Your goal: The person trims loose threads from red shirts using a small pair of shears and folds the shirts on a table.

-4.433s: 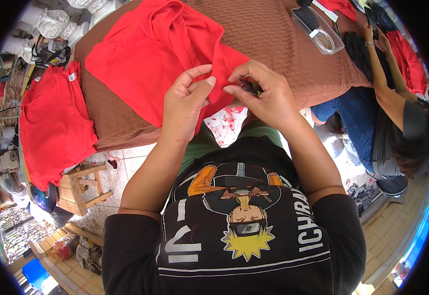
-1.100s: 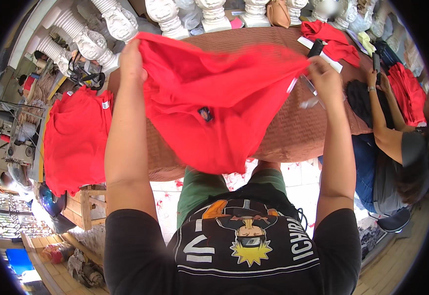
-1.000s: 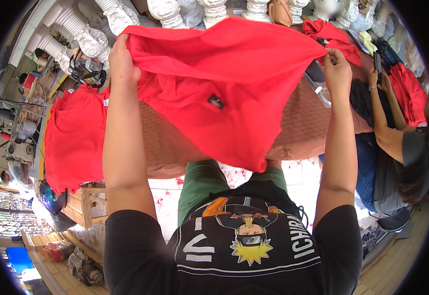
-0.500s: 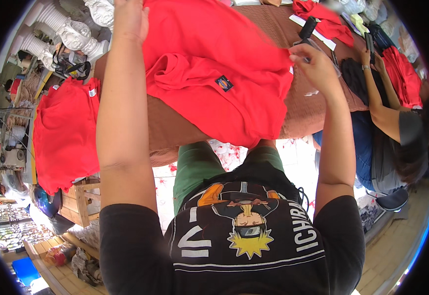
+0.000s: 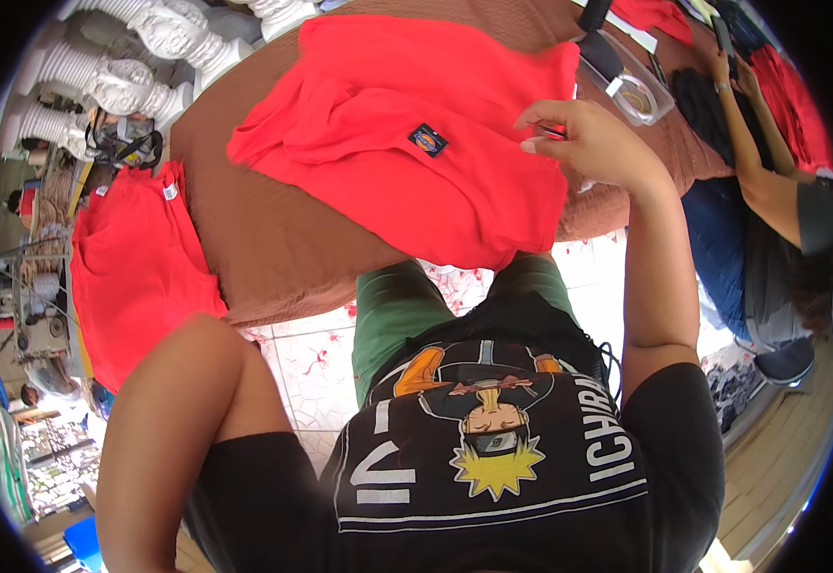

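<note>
A red shirt lies loosely spread on the brown cloth-covered table, a dark square patch facing up on it. Over the shirt's right side is my right hand, its fingers curled around a small dark, shiny object whose kind is too small to make out. My left arm bends down at the lower left, and its hand is outside the picture.
Another stack of red garments hangs over the table's left edge. A clear plastic box with a tape roll stands beyond my right hand. White ornate columns line the far left. At right, a co-worker's arms reach over dark and red cloth.
My left hand has let go of the shirt and left the picture. The shirt has come down flatter on the table. My right hand no longer pinches its edge and has lowered slightly.
</note>
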`<state>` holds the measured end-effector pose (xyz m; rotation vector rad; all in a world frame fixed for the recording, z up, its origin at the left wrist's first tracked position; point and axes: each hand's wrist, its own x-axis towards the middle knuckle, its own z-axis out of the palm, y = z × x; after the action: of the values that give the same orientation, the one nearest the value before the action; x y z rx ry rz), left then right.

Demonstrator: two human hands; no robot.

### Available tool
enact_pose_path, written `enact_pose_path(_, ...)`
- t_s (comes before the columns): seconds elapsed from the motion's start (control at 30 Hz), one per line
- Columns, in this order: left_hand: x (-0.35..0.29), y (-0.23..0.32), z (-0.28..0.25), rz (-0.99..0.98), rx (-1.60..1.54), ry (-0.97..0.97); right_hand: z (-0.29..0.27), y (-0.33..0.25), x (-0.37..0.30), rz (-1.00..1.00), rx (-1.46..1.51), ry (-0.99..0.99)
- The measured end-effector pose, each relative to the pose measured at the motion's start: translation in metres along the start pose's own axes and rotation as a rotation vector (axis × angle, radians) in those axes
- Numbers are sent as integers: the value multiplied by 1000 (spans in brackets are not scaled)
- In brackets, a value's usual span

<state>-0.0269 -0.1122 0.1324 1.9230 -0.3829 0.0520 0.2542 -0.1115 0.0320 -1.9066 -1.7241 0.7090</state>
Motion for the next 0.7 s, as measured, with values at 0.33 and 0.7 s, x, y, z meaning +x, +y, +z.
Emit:
enact_pose_path(0.33,-12,-25,-10,-235,148,97,3,35,-12,-24,-28,8)
enact_pose_path(0.7,-119,-217,-123,-1089,1251,883,23,56,-14,-18,-233,-64)
